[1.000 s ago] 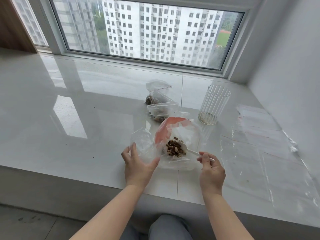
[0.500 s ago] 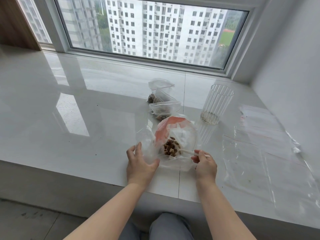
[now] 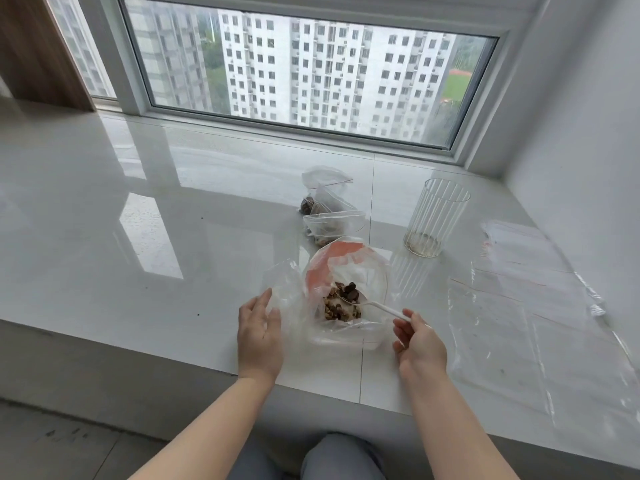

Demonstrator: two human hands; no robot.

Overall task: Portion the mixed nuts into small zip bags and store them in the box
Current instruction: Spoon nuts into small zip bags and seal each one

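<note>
A large clear bag with an orange patch [image 3: 346, 268] lies open on the white sill, with mixed nuts [image 3: 341, 304] inside. My right hand [image 3: 417, 341] pinches the handle of a white plastic spoon [image 3: 375, 306], whose bowl carries nuts above the pile. My left hand [image 3: 259, 332] holds a small clear zip bag [image 3: 285, 289] just left of the large bag, fingers fairly straight along its side. Behind stand small zip bags holding nuts: one [image 3: 334, 226] near, two others [image 3: 323, 194] farther back.
A ribbed clear glass container [image 3: 434, 216] stands at the right of the bags. Flat empty zip bags [image 3: 519, 289] lie spread over the right part of the sill. The sill's front edge [image 3: 138, 341] runs just below my hands. A window is behind.
The spoon has lifted out of the pile with nuts on it. My left hand has drawn the small bag a little left and opened its fingers. The camera has moved closer.
</note>
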